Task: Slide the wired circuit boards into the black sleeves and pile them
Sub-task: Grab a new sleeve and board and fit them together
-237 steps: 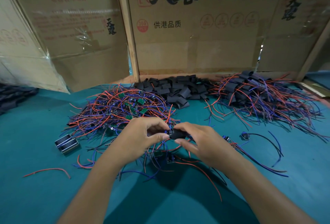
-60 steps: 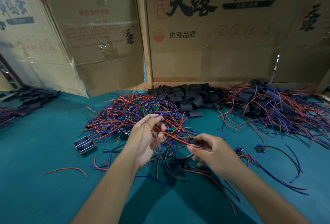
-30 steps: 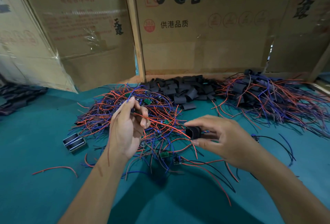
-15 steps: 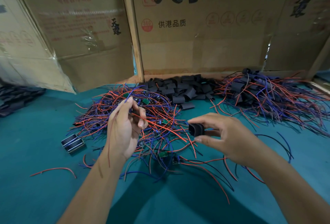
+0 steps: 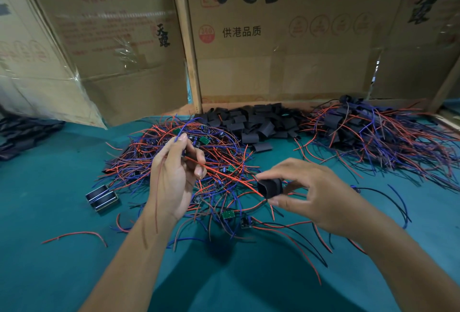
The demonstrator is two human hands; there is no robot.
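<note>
My left hand (image 5: 174,182) is raised over a tangle of red and blue wired circuit boards (image 5: 219,160), its fingers pinched on the wires of one board; the board itself is hidden in the hand. A red wire (image 5: 224,177) runs from that hand to the mouth of a black sleeve (image 5: 270,188). My right hand (image 5: 308,194) pinches this sleeve, with the sleeve's open end facing left. Loose black sleeves (image 5: 251,122) lie heaped at the back. A pile of sleeved boards (image 5: 373,135) lies at the right.
Cardboard boxes (image 5: 273,38) wall the back of the green table (image 5: 49,262). Two small metal blocks (image 5: 102,197) lie left of the wires. A loose red wire (image 5: 74,235) lies near the front left. More dark sleeves (image 5: 22,132) sit at the far left.
My right hand has lifted the black sleeve and turned its open end toward the left hand. The left hand rose with the wires, whose red wire now reaches the sleeve's mouth.
</note>
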